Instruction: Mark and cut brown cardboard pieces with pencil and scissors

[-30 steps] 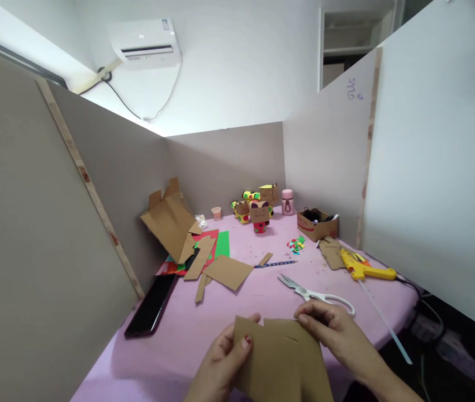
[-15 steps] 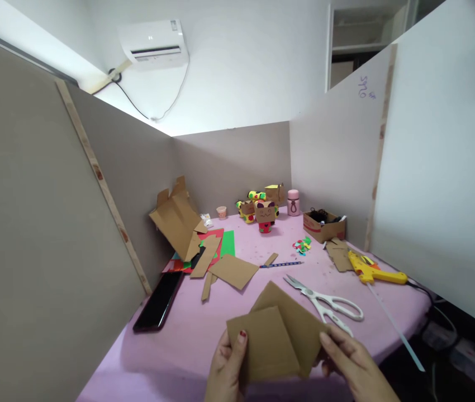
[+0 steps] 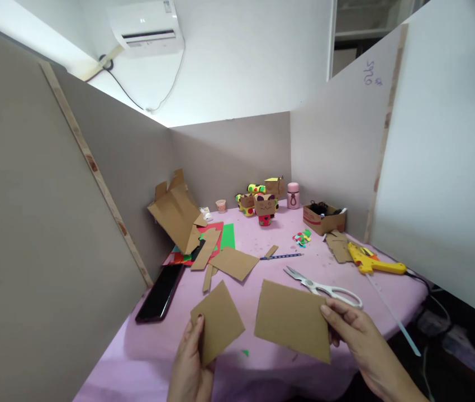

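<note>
Between thumb and fingers, my left hand [image 3: 193,357] grips a smaller, roughly square cardboard piece [image 3: 219,324] by its left side. My right hand [image 3: 348,329] pinches the right edge of a larger rectangular cardboard piece [image 3: 291,318]. Both pieces are held up over the near part of the table with a gap between them. White-handled scissors [image 3: 325,289] lie just behind the larger piece, which hides part of one handle. Another flat cardboard sheet [image 3: 235,263] rests on the table beyond the left piece.
At left lie a black phone [image 3: 160,293] and a leaning cardboard box [image 3: 174,215]. A yellow glue gun [image 3: 374,261] with its cord is at right. Farther back stand cardboard figures [image 3: 265,209], a pink flask [image 3: 293,195] and an open box [image 3: 323,220]. Partitions surround the table.
The two cardboard pieces overlapped before and are now apart. My left hand has moved left with the smaller one, now turned; the larger one is more level in my right hand.
</note>
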### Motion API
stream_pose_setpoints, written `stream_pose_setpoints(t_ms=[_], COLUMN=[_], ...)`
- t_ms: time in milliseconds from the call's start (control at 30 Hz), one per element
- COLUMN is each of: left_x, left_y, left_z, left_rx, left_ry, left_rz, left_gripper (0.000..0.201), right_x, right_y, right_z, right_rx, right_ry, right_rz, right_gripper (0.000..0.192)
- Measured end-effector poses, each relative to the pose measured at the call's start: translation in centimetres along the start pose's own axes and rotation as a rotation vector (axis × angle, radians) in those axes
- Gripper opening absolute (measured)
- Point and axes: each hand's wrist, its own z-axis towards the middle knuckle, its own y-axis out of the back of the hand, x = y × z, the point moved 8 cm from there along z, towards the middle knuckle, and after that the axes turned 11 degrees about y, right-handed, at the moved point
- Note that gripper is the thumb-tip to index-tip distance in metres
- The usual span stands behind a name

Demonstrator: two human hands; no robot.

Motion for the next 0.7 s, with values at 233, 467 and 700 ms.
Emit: stream_pose_setpoints(t_ms=[233, 467, 700], left_x=[4.1, 5.2, 3.8], left_y=[-4.2, -5.6, -6.3], left_z=[-0.7, -1.6, -0.8], left_rx=[0.34, 0.389, 0.391], left_ry=[0.163, 0.006, -0.229], left_rz=[0.127, 0.246, 0.441], left_gripper=[0.04, 0.036, 0.022], right_x=[0.4, 1.0, 0.5], right_y=[-2.5, -3.2, -4.2], right_z=[-0.5, -0.8, 0.6], right_rx=[0.181, 0.22, 0.226], right_ry=[-0.012, 0.047, 0.188], right_rz=[-0.05, -0.086, -0.156], right_gripper=[0.027, 0.023, 0.023])
